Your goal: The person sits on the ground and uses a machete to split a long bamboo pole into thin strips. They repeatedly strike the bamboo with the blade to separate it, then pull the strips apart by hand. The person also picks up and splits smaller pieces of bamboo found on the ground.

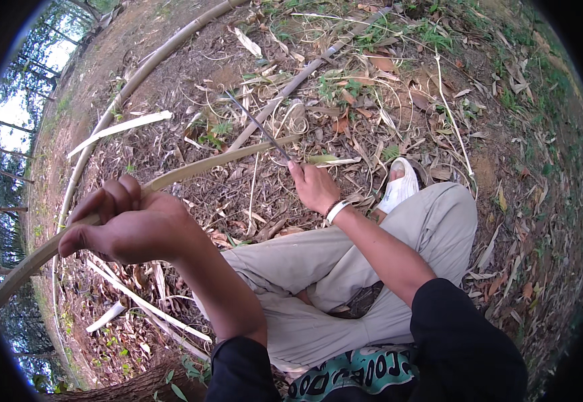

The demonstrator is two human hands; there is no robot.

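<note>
My left hand [131,224] is closed around a long split bamboo strip [204,165], which slants from the left rim up toward the middle. My right hand [317,189], wearing a white wristband, grips a knife whose handle is mostly hidden in the fist. Its thin dark blade [254,120] points up and left and crosses the strip close to the strip's right end. Whether blade and bamboo touch, I cannot tell. Beyond the crossing lies a curled pale shaving [296,119] on the ground.
A long bamboo pole [145,67] curves along the left, and another pole [318,61] lies ahead. Pale split pieces [120,130] and thin strips [151,305] are scattered among dry leaves. My crossed legs [372,248] and a white-shod foot [400,187] are close below the right hand.
</note>
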